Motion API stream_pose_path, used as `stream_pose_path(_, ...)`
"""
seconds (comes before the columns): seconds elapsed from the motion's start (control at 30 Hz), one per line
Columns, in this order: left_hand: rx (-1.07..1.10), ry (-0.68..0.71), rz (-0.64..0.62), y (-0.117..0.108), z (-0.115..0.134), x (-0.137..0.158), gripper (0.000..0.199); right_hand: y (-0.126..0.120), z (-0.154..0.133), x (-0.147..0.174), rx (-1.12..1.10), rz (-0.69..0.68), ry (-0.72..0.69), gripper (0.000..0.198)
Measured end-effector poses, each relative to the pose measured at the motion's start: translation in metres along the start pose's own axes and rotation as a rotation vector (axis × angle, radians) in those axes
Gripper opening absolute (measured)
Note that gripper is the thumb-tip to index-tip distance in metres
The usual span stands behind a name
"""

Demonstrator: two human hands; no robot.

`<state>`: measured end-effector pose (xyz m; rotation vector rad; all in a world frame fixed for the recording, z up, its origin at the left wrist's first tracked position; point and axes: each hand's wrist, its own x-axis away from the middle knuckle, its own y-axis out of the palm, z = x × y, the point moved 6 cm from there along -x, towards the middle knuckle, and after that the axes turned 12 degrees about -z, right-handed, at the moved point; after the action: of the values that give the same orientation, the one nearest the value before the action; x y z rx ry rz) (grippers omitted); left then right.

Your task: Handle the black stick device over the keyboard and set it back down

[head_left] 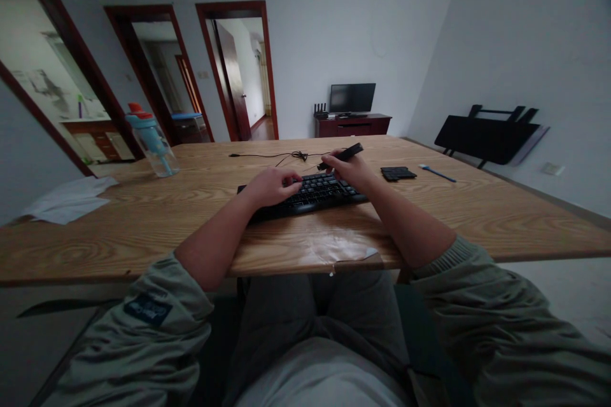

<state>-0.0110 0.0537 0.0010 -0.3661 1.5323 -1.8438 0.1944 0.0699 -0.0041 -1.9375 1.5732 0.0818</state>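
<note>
A black keyboard (312, 194) lies on the wooden table in front of me, tilted slightly, its right side higher in view. My left hand (279, 184) is over the keyboard's left half, fingers curled toward the thumb; whatever may be between them is too small to make out. Above the keyboard's upper right part, my right hand (341, 166) grips a black, stick-shaped tool (351, 152). The tool's lower end points down and left toward the keys. Behind the keyboard runs a thin black cable (267, 155) with a small coiled bundle.
Right of the keyboard are a dark flat patch of small black pieces (398, 173) and a blue toothbrush (438, 173). To the left stand a clear bottle with an orange top (155, 143) and crumpled white paper (71, 199). The table's front edge (305, 269) is close to my lap.
</note>
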Motion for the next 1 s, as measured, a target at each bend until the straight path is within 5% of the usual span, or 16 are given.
stream_pose_path(0.3, -0.124, -0.031, 0.013, 0.014, 0.009, -0.002, 0.034, -0.001, 0.007, 0.002, -0.118, 0.046, 0.036, 0.042)
stream_pose_path(1.0, -0.127, -0.083, 0.054, 0.009, -0.003, -0.002, 0.036, 0.014, 0.001, 0.005, -0.131, -0.135, 0.046, 0.038)
